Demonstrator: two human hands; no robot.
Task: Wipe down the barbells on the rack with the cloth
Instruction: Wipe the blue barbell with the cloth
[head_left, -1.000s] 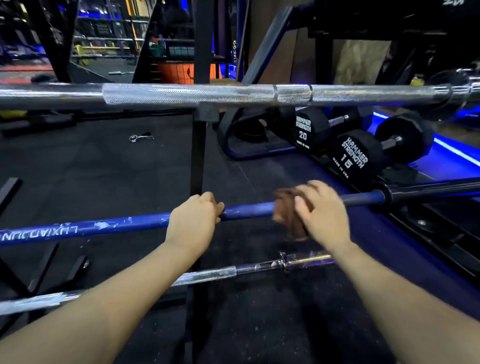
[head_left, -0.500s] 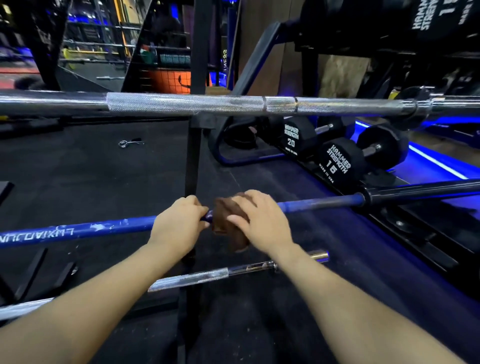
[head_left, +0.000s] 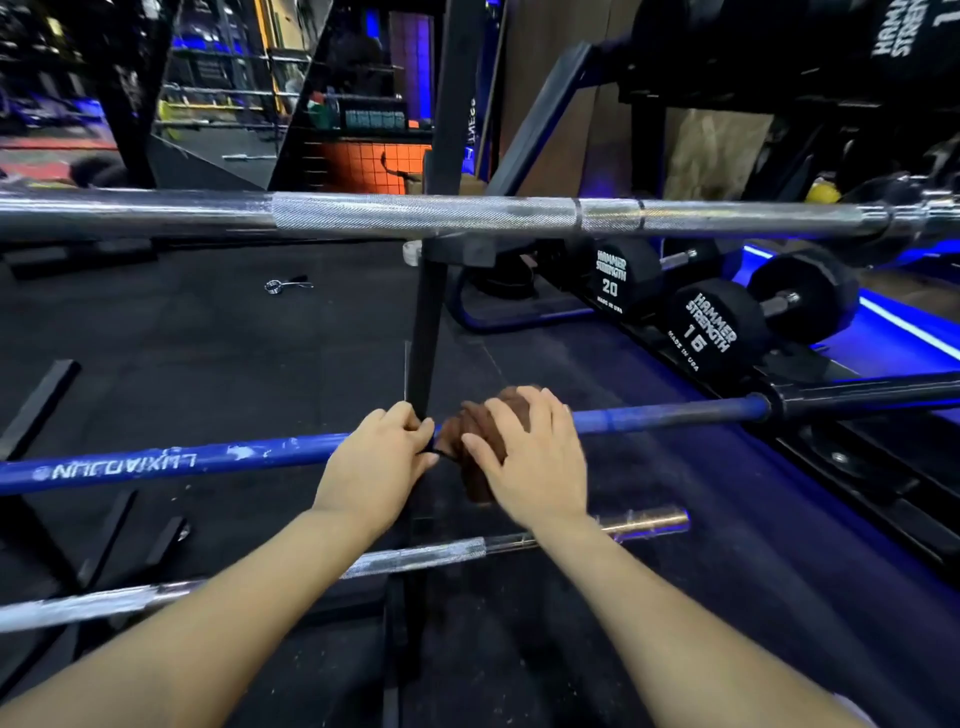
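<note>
1. Left hand (head_left: 376, 460) grips the blue barbell (head_left: 171, 460) with the fingers curled over its top. I judge it is there to steady the bar, so that it does not roll or slide on the rack while the other hand rubs it.

2. Just right of it, almost touching, is the brown cloth (head_left: 475, 441). It is bunched around the same blue bar, and a part of it hangs below the bar.

3. Over the cloth lies the right hand (head_left: 530, 462), with fingers bent around it and pressing it on the bar. Wrapping the cloth around the shaft probably lets one stroke clean the whole round surface.

4. Behind both hands stands the black rack post (head_left: 426, 332). Its arms carry the bars across it at different heights, so each bar is free to reach along its length.

5. Above, the silver barbell (head_left: 415, 213) rests on the rack, and below the hands a thinner chrome bar (head_left: 415, 558) lies lower. From here I cannot tell whether either is already wiped.

6. Far right, dumbbells (head_left: 711, 332) sit on a low rack and are not part of this work.
</note>
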